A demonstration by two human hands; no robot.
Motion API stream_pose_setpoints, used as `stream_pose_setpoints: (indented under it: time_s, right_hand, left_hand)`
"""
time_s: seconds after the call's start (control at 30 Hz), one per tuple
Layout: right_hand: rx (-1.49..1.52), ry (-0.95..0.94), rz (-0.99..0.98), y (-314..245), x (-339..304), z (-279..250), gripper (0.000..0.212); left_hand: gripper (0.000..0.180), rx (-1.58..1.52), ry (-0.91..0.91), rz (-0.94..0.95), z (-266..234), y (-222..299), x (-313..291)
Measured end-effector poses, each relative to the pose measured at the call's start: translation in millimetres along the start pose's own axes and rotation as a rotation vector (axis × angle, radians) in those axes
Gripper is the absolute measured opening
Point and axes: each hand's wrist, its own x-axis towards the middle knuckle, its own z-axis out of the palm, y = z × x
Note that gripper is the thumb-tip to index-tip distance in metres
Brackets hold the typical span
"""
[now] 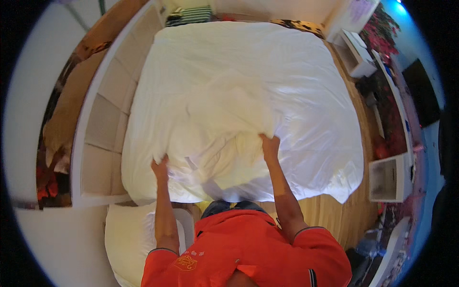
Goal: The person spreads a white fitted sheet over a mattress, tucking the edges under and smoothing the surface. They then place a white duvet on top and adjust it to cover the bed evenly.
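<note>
A white duvet (229, 62) lies spread over the bed, wrinkled and raised in loose folds across its near middle. My left hand (160, 165) is closed on the duvet near its left front part. Further right and a little farther from me, my right hand (270, 143) grips another part of it, fingers curled into the cloth. Between the two hands the fabric sags in bunched folds. Any layers beneath are hidden.
A padded white panel (103, 119) and a mirror (71, 115) run along the left. A pillow (126, 239) lies near my left side. White shelf units (389, 178) line the right wall beyond a strip of wooden floor (330, 215). A green striped cloth item (196, 14) sits at the far left.
</note>
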Motion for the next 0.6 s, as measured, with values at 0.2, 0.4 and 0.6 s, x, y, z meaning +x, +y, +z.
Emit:
stream_pose_setpoints:
  time_s: [0.2,0.4,0.6]
  right_hand:
    - [-0.323,-0.016,0.248,170,-35,-41,0.031]
    - [-0.386,-0.098,0.259,210,-47,-13,0.038]
    - [-0.109,-0.259,0.275,173,-44,39,0.043]
  left_hand:
    - [0.048,0.481,-0.058,-0.14,-35,-159,-43]
    - [0.056,0.786,-0.197,-0.012,-19,-169,-36]
    - [0.052,0.692,-0.256,-0.051,57,-88,-54]
